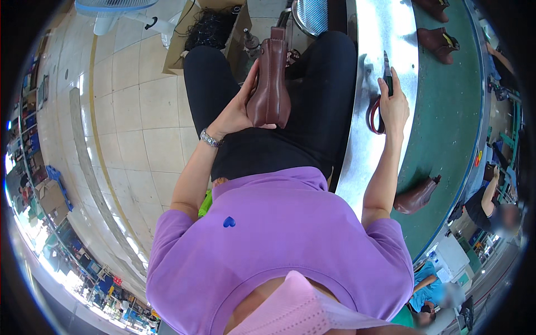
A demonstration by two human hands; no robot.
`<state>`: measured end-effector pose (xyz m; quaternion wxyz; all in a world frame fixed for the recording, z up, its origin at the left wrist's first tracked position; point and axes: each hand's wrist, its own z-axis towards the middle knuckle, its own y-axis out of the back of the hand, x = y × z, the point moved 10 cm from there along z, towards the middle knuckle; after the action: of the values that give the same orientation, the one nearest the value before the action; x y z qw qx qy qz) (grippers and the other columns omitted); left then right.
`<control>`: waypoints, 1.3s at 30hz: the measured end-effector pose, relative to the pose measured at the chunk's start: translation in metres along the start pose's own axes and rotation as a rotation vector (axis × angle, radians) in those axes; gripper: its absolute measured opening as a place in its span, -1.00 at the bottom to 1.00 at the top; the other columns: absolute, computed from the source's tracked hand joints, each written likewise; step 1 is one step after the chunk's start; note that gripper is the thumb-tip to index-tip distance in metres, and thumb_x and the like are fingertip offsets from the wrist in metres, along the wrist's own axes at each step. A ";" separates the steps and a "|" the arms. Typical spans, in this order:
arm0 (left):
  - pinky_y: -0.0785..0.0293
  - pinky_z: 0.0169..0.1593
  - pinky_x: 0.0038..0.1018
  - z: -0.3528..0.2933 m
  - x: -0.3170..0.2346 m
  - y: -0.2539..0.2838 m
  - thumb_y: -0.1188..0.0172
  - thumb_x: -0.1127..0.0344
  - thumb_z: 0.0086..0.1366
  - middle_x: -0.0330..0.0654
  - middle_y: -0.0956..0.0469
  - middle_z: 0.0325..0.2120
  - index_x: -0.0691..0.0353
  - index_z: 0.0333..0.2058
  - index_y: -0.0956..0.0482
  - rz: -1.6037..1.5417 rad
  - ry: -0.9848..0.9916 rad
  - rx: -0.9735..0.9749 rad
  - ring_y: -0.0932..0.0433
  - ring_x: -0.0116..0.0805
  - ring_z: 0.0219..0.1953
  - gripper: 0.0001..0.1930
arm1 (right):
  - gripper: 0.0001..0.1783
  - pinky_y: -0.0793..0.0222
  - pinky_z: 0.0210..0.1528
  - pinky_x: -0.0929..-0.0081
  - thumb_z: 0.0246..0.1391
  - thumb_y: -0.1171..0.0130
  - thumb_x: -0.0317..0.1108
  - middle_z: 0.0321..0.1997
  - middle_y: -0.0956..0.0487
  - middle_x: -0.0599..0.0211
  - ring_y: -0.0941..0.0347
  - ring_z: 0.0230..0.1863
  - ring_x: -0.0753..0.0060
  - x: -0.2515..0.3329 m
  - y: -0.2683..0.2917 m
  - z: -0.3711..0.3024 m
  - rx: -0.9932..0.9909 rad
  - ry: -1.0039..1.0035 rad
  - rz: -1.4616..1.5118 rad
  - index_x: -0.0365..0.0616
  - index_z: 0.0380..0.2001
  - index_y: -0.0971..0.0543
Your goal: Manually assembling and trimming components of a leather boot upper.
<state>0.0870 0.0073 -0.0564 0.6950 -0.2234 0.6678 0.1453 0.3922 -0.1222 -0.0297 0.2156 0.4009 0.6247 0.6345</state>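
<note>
A brown leather ankle boot [269, 84] is held upright over my lap, its narrower end pointing away from me. My left hand [244, 111] wraps its left side and lower end, with the fingers partly hidden behind it. Over the metal bench on the right, my right hand [394, 106] is closed round a slim black-handled blade tool [387, 70], its narrow metal tip pointing away from me. Beside that hand, a dark red loop [374, 117] rests on the bench; whether it joins the tool I cannot tell.
The shiny metal bench [363, 162] runs along my right. Beyond it is a green conveyor [432, 117] carrying several brown boots [417, 195]. Ahead stand a cardboard box [240, 33] with black stringy material, a metal mesh piece [310, 15], and a fan [114, 6]. Other people work far right.
</note>
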 end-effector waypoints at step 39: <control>-0.08 0.22 -0.18 0.129 -0.064 -0.159 -0.33 0.14 0.06 0.14 0.10 0.27 0.05 0.29 0.47 0.028 0.083 0.634 -0.10 -0.04 0.26 0.12 | -0.21 -0.14 0.18 0.39 -0.13 -0.32 -0.34 0.13 -0.35 0.11 -0.27 0.13 0.28 -0.124 0.051 -0.078 -0.720 -0.302 0.976 -0.22 0.18 -0.21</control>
<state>0.2743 -0.0580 0.0272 0.7001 0.0078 0.7106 -0.0700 0.4159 -0.2735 -0.0018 0.1086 0.6276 0.0790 0.7669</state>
